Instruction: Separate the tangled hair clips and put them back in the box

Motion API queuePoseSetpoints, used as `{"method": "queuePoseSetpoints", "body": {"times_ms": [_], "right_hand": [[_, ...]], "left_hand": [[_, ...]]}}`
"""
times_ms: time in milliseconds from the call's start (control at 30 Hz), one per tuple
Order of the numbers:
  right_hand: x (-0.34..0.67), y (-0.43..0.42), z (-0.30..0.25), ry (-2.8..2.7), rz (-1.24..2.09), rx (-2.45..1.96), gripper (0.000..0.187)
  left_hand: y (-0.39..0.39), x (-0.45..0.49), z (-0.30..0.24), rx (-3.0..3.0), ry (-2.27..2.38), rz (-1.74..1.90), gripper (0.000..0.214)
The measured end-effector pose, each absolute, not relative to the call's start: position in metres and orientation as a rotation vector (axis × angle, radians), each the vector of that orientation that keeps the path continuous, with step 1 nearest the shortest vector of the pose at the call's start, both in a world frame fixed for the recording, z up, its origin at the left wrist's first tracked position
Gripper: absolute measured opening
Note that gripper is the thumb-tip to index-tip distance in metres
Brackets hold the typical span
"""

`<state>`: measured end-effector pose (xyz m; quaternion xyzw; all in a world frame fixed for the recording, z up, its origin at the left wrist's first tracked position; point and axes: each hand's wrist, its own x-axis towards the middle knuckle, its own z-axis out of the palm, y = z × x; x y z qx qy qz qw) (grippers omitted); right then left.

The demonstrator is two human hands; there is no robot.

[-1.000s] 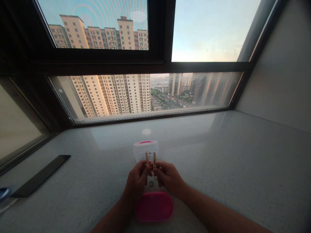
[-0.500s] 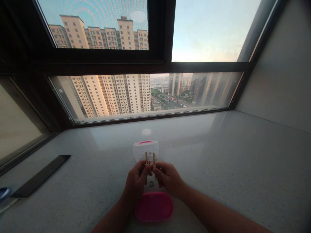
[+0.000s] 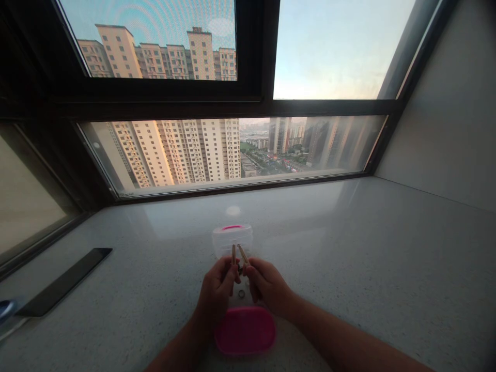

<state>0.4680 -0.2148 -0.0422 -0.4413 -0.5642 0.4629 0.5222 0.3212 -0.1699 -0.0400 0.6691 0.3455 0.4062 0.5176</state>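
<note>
My left hand [image 3: 217, 287] pinches an upright, slim wooden clothespin half [image 3: 233, 254]. My right hand [image 3: 268, 283] is closed on a second clothespin half [image 3: 243, 254], whose top leans left toward the first. Between the fingertips shows a small dark metal piece [image 3: 240, 269], perhaps a spring; which fingers hold it I cannot tell. A small metal ring or coil [image 3: 242, 294] lies on the counter below the hands. Behind them stands a clear plastic container [image 3: 225, 238] with a pink strip on top, partly hidden. Nearest me is a pink lid [image 3: 245, 330].
The pale speckled counter [image 3: 349, 258] runs to a dark-framed window [image 3: 248, 109] at the back. On the left lies a dark flat slab [image 3: 65, 283], with a blue round object [image 3: 6, 308] beside it at the picture's edge. A wall [image 3: 445, 129] bounds the right side.
The right clothespin half has tilted, its top moving left toward the left one. The dark metal piece between the fingertips shows more clearly. Both hands have otherwise hardly moved.
</note>
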Motion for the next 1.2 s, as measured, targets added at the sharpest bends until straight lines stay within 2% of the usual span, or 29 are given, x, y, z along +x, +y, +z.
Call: {"method": "queuePoseSetpoints", "body": {"times_ms": [567, 1200], "right_hand": [[0.4674, -0.2159, -0.0403, -1.394, 1.102, -1.091, 0.04], [0.4676, -0.2153, -0.0416, -1.386, 1.134, -1.048, 0.038]], "left_hand": [[-0.1709, 0.322, -0.0383, 1.602, 0.816, 0.978, 0.027], [-0.172, 0.3218, -0.0378, 1.601, 0.84, 0.943, 0.027]]}}
